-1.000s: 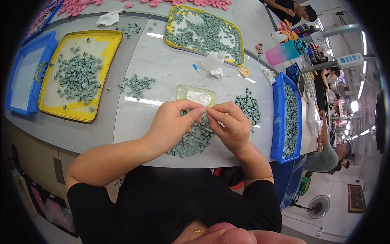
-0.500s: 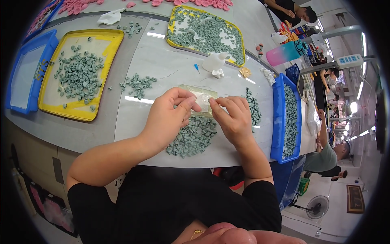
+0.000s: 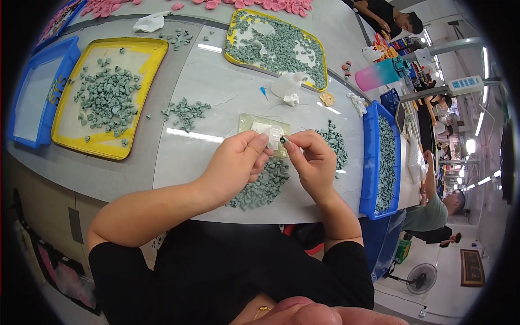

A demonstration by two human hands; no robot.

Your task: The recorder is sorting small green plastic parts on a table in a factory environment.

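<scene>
Over a pale, see-through square pad (image 3: pixel 248 120) with a whitish middle, my two hands come close together. My right hand (image 3: pixel 314 165) pinches a small dark green piece (image 3: pixel 284 140) between thumb and index finger. My left hand (image 3: pixel 230 165) is closed, thumb pressed to the fingers, with a tiny light bit at its tips too small to name. Just below the pad lies a heap of small grey-green pieces (image 3: pixel 262 187), partly covered by my left hand. Another pile of such pieces (image 3: pixel 335 143) sits beside my right hand.
Yellow-rimmed trays of green pieces stand at the left (image 3: pixel 149 81) and far side (image 3: pixel 325 70). A blue bin (image 3: pixel 370 179) of pieces is at the right, another blue bin (image 3: pixel 32 132) far left. Beyond the pad stand a white squeeze bottle (image 3: pixel 286 85) and a pink-teal drinking bottle (image 3: pixel 376 74).
Both hands have drawn slightly toward me, uncovering more of the pad. My right hand has turned, so the dark green piece at its fingertips now shows.
</scene>
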